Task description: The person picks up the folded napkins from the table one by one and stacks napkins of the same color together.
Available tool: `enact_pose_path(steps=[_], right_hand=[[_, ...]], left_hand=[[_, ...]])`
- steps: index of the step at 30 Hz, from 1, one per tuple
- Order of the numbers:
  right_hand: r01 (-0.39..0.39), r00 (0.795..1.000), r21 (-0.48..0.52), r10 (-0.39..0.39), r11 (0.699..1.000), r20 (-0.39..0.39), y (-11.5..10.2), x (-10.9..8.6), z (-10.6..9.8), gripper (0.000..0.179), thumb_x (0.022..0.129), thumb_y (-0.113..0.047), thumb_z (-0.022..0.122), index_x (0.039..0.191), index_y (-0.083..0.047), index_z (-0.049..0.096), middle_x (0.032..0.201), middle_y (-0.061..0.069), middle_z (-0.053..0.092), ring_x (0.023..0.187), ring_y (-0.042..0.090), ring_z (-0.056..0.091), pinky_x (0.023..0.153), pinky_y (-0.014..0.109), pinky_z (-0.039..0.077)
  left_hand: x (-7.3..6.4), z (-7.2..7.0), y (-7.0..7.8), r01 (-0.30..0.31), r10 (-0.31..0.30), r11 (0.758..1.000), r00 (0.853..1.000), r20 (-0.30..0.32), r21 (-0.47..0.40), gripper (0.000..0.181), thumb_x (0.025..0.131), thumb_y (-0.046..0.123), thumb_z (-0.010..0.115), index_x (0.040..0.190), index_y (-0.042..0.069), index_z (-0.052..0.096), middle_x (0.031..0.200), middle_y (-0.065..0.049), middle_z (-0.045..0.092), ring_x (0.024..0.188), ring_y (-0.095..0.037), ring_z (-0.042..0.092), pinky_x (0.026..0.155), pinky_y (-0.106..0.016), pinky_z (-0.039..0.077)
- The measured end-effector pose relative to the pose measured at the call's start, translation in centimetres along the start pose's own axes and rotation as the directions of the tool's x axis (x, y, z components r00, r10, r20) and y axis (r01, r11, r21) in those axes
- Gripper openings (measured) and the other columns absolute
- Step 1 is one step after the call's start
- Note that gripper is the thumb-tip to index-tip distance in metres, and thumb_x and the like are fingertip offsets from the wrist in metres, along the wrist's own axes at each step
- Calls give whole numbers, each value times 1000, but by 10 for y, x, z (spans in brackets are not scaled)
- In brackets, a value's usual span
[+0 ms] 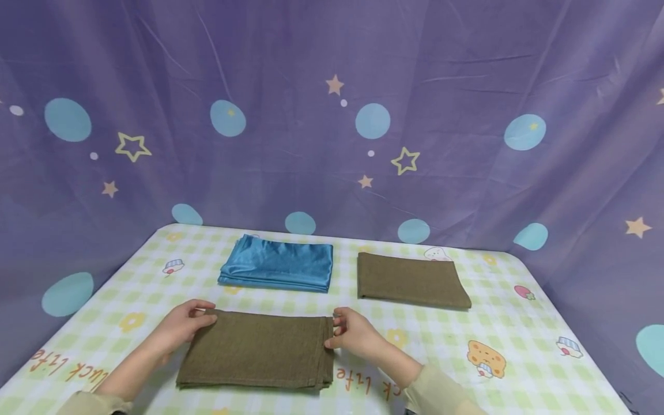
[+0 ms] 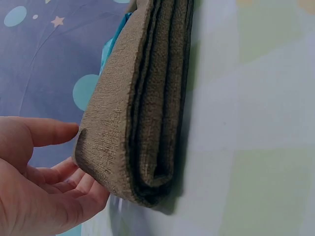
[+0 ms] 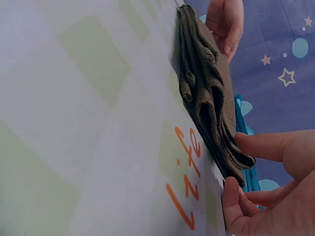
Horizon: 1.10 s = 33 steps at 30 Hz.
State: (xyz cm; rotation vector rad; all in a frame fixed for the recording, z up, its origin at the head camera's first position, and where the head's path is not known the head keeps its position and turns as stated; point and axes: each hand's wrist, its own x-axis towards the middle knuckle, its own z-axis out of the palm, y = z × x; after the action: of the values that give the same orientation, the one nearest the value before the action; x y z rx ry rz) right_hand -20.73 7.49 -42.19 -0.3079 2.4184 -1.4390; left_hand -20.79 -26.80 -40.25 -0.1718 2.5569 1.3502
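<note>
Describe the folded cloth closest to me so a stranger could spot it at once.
Before the purple curtain is a green-checked table. On its near side lies a folded brown cloth. Unlike the blue cloth and the other brown cloth farther back, it has a person's left grip and right grip at its two ends.

lane – between blue cloth (image 1: 280,265) and rear brown cloth (image 1: 410,280) | near mouth – right grip (image 1: 359,334) blocks
</note>
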Motion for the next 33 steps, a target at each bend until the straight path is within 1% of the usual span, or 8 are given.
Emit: enact_pose_path(steps=[6, 9, 13, 18, 22, 26, 30, 33], right_hand=[[10, 1000, -71, -10, 997, 1, -4, 1, 2, 62, 73, -12, 75, 124, 9, 47, 101, 9, 56, 84, 17, 51, 67, 31, 45], [3, 1000, -86, -5, 996, -21, -4, 2, 3, 56, 73, -14, 76, 119, 7, 51, 98, 8, 56, 83, 17, 50, 66, 31, 44], [11, 998, -136, -19, 991, -55, -4, 5, 6, 46, 71, -15, 77, 108, 3, 56, 89, 4, 52, 77, 15, 47, 62, 28, 41], [22, 996, -207, -39, 978, -77, -5, 5, 8, 40, 69, -16, 79, 99, -1, 57, 83, 2, 49, 73, 15, 44, 61, 28, 40], [29, 994, -228, -53, 973, -100, -4, 4, 8, 39, 69, -17, 79, 98, -2, 58, 83, 2, 50, 73, 15, 45, 61, 28, 40], [30, 991, -223, -58, 974, -123, -2, 4, 9, 36, 72, -22, 76, 97, -3, 59, 83, 2, 51, 73, 15, 47, 60, 28, 41], [27, 989, -212, -57, 977, -139, -2, 6, 11, 33, 75, -29, 74, 94, -5, 60, 80, 1, 51, 68, 15, 46, 57, 29, 40], [17, 986, -229, -55, 973, -158, -3, 8, 13, 32, 74, -32, 74, 89, -8, 60, 75, 0, 51, 63, 14, 45, 55, 27, 39]], left_hand=[[-6, 1, 1, -17, 15, 999, 999, -31, -41, 48, 87, 15, 55, 127, -6, 43, 108, -17, 49, 84, -17, 49, 65, -30, 45], [-8, 1, 3, -26, 24, 998, 999, -41, -59, 48, 86, 15, 56, 128, -5, 43, 108, -15, 47, 85, -17, 46, 64, -29, 44], [-11, 1, 6, -42, 38, 997, 998, -50, -69, 47, 86, 15, 56, 128, -4, 43, 108, -14, 45, 89, -17, 43, 65, -28, 43], [-13, 1, 10, -49, 45, 996, 998, -47, -81, 47, 87, 15, 55, 129, -3, 42, 111, -14, 43, 95, -19, 41, 66, -28, 42], [-15, 1, 12, -49, 45, 995, 998, -48, -82, 48, 88, 17, 55, 130, -2, 42, 115, -15, 43, 98, -21, 40, 66, -28, 41], [-16, 1, 16, -50, 46, 995, 998, -49, -88, 48, 88, 18, 56, 130, -1, 42, 116, -15, 42, 99, -22, 39, 66, -27, 41], [-16, 0, 18, -56, 52, 994, 998, -44, -93, 48, 88, 19, 56, 130, -1, 43, 116, -14, 43, 98, -21, 40, 65, -28, 41], [-17, 0, 20, -64, 60, 994, 997, -44, -94, 48, 88, 19, 57, 129, -1, 44, 116, -14, 44, 96, -19, 41, 65, -28, 41]])
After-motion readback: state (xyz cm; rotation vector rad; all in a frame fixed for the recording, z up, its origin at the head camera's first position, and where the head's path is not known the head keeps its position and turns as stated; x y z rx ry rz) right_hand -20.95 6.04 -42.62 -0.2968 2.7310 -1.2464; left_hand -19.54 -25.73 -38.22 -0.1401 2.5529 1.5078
